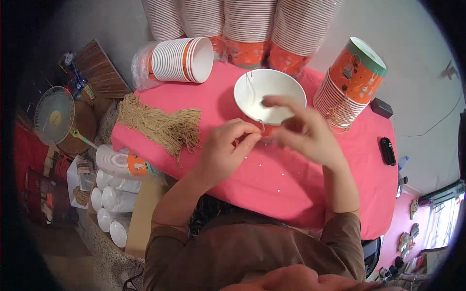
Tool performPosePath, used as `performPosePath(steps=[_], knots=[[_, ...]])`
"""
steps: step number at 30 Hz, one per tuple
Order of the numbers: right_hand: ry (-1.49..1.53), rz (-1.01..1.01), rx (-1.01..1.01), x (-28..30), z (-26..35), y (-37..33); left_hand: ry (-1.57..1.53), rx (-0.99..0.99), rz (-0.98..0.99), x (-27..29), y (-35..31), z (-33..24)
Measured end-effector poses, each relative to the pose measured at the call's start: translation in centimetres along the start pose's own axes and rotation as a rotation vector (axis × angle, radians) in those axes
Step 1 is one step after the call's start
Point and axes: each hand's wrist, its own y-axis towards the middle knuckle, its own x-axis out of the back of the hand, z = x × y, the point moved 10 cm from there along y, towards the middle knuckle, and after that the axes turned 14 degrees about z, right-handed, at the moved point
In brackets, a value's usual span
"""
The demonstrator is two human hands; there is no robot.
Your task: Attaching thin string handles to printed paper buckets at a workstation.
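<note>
A white-lined orange paper bucket (259,92) stands upright on the pink-covered table in front of me, with string hanging at its far rim. At its near rim a short brown string (262,127) sticks up. My left hand (225,148) is closed there, thumb and forefinger pinching the string. Over the bucket's right side hovers my right hand (306,133), slightly smeared by motion, its thumb and fingers spread; I see nothing held in it. The bucket's near wall is mostly hidden by my hands.
A bundle of tan strings (160,123) lies left on the pink cloth (310,194). Nested buckets lie on their side (172,60), stand upside down at right (352,80), and rise in tall stacks behind (250,29). A black object (387,151) sits far right. Left below is a cardboard box (148,213).
</note>
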Motion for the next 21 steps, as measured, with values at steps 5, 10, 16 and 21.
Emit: performPosePath(steps=[5,10,16,21], knots=[[-0.052,0.095,-0.109,-1.7,-0.9,0.2,0.252,-0.143,-0.081,0.7,0.1,-4.0],[-0.150,0.032,0.114,-1.7,0.8,0.4,0.113,-0.090,-0.038,0.1,-0.2,-2.4],[-0.268,0.009,0.149,-1.2,0.8,0.6,-0.289,0.013,0.001,-1.2,0.0,0.8],[-0.208,0.026,0.123,-0.6,-0.3,0.6,-0.534,0.074,0.088,-2.2,0.6,1.9]])
